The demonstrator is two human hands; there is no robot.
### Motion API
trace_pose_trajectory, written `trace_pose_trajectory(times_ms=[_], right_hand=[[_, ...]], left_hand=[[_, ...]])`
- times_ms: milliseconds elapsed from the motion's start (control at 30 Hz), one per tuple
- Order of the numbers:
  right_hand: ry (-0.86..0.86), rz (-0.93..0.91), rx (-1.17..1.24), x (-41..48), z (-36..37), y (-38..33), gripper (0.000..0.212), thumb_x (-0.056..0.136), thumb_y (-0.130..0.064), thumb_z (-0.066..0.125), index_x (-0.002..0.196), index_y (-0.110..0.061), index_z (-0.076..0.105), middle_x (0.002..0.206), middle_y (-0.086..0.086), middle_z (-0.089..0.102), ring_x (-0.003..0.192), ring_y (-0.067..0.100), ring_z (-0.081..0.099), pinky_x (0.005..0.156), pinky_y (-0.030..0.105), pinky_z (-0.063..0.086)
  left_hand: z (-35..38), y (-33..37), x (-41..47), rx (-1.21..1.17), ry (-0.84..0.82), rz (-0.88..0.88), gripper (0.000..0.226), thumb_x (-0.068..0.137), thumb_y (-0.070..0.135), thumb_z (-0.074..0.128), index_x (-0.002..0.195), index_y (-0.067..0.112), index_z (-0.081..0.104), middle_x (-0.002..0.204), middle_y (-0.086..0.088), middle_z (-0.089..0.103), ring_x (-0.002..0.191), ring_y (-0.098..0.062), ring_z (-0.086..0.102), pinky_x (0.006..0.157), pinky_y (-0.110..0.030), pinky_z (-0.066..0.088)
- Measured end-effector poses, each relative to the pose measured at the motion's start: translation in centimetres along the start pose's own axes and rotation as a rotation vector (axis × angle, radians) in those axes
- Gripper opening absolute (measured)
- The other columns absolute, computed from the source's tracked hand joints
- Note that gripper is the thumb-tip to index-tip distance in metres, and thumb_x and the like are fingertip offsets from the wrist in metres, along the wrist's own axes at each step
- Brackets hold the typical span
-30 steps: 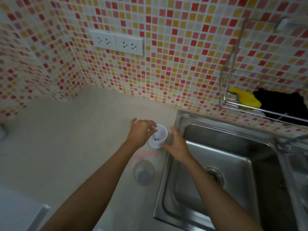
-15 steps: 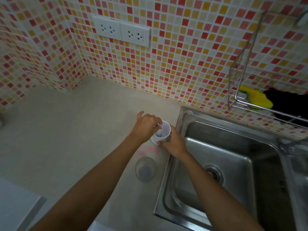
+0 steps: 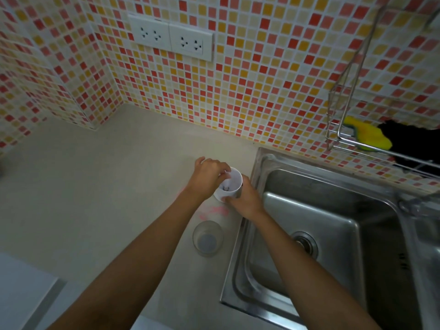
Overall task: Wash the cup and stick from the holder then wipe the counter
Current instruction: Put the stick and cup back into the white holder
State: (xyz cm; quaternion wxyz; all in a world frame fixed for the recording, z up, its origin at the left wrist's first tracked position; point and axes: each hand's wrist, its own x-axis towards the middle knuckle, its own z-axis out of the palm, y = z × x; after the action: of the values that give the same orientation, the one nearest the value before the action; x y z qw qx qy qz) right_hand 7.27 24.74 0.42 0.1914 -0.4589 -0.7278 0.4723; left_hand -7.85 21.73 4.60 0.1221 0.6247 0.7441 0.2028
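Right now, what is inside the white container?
A thin stick, pinched by the left hand, reaches a dark smudge at the bottom of the white container. The fingers cover the stick's top.

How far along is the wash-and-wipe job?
Done: nothing yet; nothing is in the sink. In hand: the right hand holds the white cup, the left hand pinches the stick inside it. Left: washing both, then wiping the counter, where a pink smear shows.

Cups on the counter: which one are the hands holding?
The white opaque cup: the right hand grips it, the left hand pinches a thin stick inside. The clear glass cup stands untouched.
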Motion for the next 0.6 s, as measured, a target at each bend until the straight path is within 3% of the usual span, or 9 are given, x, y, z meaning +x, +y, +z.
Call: trace_pose_trajectory(times_ms=[200, 400, 467, 533, 600], right_hand=[[0.014, 0.019, 0.000, 0.1, 0.5, 0.1, 0.079, 0.068, -0.041, 0.081, 0.135, -0.027, 0.043, 0.131, -0.003, 0.057, 0.117, 0.016, 0.055, 0.096, 0.033, 0.047], [0.023, 0.068, 0.057, 0.0, 0.3, 0.5, 0.092, 0.059, -0.048, 0.085, 0.135, -0.032, 0.036, 0.130, -0.007, 0.054, 0.115, 0.016, 0.055, 0.097, 0.040, 0.049], [0.046, 0.052, 0.070, -0.6, -0.6, 0.6, 0.091, 0.057, -0.047, 0.086, 0.132, -0.036, 0.035, 0.130, -0.011, 0.052, 0.115, 0.012, 0.054, 0.097, 0.037, 0.048], [0.050, 0.026, 0.060, -2.0, -1.8, 0.5, 0.087, 0.060, -0.032, 0.089, 0.129, -0.036, 0.036, 0.127, -0.011, 0.051, 0.114, 0.010, 0.053, 0.091, 0.027, 0.046], [0.031, -0.001, -0.011, -3.9, -3.1, 0.7, 0.086, 0.061, -0.027, 0.089, 0.128, -0.033, 0.037, 0.126, -0.009, 0.048, 0.112, 0.010, 0.051, 0.087, 0.025, 0.044]], left_hand=[[1.5, -0.6, -0.2, -0.034, 0.020, 0.003, 0.018, 0.090, 0.024, 0.063, 0.104, 0.020, 0.075, 0.106, -0.005, 0.074, 0.097, -0.025, 0.066, 0.102, -0.042, 0.041], [0.1, 0.2, -0.3, 0.009, -0.044, -0.009, 0.030, 0.099, 0.024, 0.050, 0.127, 0.023, 0.062, 0.123, -0.004, 0.067, 0.114, -0.024, 0.060, 0.110, -0.041, 0.032], [-0.4, -0.5, -2.4, -0.170, 0.051, -0.031, 0.040, 0.098, 0.012, 0.050, 0.137, 0.017, 0.052, 0.123, -0.008, 0.067, 0.111, -0.026, 0.062, 0.106, -0.042, 0.041], [-0.8, -1.7, -5.7, -0.347, 0.159, -0.088, 0.052, 0.090, -0.009, 0.047, 0.138, 0.011, 0.050, 0.119, -0.011, 0.067, 0.102, -0.022, 0.062, 0.099, -0.036, 0.048], [-1.2, -3.0, -9.3, -0.427, 0.148, -0.173, 0.066, 0.077, -0.020, 0.042, 0.136, 0.011, 0.051, 0.121, -0.010, 0.064, 0.100, -0.017, 0.058, 0.096, -0.032, 0.048]])
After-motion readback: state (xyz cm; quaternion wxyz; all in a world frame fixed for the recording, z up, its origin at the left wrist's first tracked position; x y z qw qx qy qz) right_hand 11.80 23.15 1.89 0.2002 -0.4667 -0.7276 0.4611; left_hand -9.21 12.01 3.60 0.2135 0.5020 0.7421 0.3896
